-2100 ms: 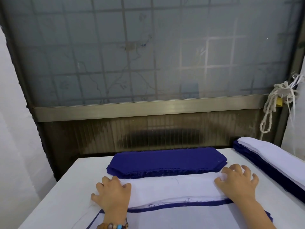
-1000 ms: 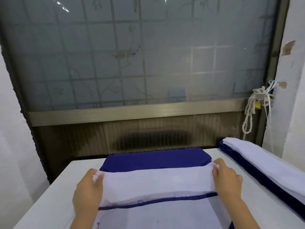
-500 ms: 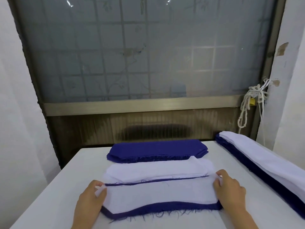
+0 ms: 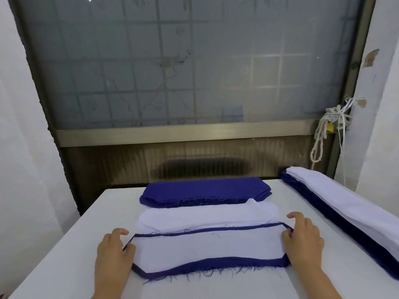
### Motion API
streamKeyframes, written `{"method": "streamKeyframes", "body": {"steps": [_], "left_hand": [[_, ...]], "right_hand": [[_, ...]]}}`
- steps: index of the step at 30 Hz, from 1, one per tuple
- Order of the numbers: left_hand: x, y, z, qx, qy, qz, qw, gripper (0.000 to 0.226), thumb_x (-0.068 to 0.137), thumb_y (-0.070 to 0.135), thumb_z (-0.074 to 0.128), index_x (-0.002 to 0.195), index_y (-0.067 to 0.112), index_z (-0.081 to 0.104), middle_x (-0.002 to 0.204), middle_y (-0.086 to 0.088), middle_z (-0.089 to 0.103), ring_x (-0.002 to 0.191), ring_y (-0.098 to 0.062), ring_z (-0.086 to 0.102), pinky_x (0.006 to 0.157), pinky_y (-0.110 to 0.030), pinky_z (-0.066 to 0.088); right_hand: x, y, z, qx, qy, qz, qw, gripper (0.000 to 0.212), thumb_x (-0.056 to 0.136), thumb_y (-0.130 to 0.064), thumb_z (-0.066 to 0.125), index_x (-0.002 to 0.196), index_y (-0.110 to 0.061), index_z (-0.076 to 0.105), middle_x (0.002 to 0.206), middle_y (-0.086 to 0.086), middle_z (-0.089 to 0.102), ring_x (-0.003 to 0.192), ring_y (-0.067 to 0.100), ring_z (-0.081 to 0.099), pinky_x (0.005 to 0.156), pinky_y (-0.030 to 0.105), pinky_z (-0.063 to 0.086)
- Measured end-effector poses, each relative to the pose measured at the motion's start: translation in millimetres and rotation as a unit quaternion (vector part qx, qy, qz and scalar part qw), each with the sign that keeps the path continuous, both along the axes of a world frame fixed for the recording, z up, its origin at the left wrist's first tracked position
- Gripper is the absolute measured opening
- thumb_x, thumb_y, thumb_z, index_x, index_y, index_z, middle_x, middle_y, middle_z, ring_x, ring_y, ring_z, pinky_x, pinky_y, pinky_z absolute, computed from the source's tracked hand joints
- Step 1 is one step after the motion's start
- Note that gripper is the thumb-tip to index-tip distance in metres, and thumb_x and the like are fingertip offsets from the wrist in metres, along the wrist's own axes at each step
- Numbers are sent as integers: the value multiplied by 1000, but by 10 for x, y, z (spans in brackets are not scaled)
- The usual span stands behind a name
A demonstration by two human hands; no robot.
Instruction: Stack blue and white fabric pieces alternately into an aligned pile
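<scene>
The near pile point(image 4: 207, 249) lies on the table with a white piece on top and a frayed blue edge showing all round it. My left hand point(image 4: 114, 251) rests at the pile's left end, thumb against the edge. At the right end my right hand point(image 4: 304, 242) has its thumb on the top corner and its fingers loosely raised. Right behind the pile sits a stack of white pieces point(image 4: 205, 215). Farther back lies a stack of blue pieces point(image 4: 205, 190).
A long pile of blue and white fabric point(image 4: 345, 214) runs along the white table's point(image 4: 64, 255) right side. A frosted window and a dark panel stand just behind the table. A knotted white cord point(image 4: 323, 134) hangs at the window's right.
Both hands lifted a white piece off the white stack, drew it toward me and laid it flat on the near pile. They now rest at its ends.
</scene>
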State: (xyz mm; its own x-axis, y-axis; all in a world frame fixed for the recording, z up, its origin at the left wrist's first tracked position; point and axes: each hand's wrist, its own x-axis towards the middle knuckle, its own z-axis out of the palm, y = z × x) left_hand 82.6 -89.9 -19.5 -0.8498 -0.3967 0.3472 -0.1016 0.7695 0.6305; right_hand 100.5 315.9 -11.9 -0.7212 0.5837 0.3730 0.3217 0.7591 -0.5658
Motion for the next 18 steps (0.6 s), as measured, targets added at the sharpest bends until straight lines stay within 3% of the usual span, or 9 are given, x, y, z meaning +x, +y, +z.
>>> {"method": "streamKeyframes", "body": {"steps": [4, 8, 12, 15, 18], "left_hand": [[-64, 85, 110, -83, -8, 42, 996, 27, 88, 20, 64, 113, 24, 55, 105, -5, 57, 90, -16, 45, 82, -33, 47], [-284, 295, 244, -124, 4, -36, 992, 24, 90, 31, 62, 112, 33, 52, 122, 4, 55, 98, -9, 45, 92, -23, 44], [-630, 614, 323, -164, 25, -127, 978, 33, 93, 28, 59, 124, 32, 50, 131, 10, 48, 116, -8, 44, 97, -20, 37], [-1000, 897, 346, -200, 33, -189, 961, 45, 96, 26, 52, 140, 28, 42, 144, 10, 39, 131, -10, 36, 106, -23, 33], [-1363, 1185, 358, -216, 23, -221, 951, 45, 101, 27, 42, 145, 27, 37, 149, 11, 34, 134, -10, 33, 109, -26, 31]], "right_hand": [[-80, -76, 6, 107, -25, 18, 994, 28, 89, -13, 55, 114, -25, 54, 100, -1, 53, 93, 20, 46, 78, 33, 32], [-315, -272, 130, 148, -46, 115, 981, 23, 95, -28, 49, 116, -37, 47, 116, -11, 49, 101, 7, 42, 90, 22, 34], [-697, -535, 225, 151, -37, 223, 962, 40, 97, -23, 48, 135, -32, 42, 135, -10, 42, 121, 8, 41, 100, 18, 33], [-1066, -726, 246, 145, -44, 288, 946, 53, 97, -18, 47, 147, -26, 32, 150, -9, 32, 136, 11, 31, 111, 21, 27], [-1430, -885, 229, 150, -60, 343, 925, 53, 99, -16, 41, 150, -24, 28, 152, -8, 30, 140, 11, 26, 115, 23, 22]]}}
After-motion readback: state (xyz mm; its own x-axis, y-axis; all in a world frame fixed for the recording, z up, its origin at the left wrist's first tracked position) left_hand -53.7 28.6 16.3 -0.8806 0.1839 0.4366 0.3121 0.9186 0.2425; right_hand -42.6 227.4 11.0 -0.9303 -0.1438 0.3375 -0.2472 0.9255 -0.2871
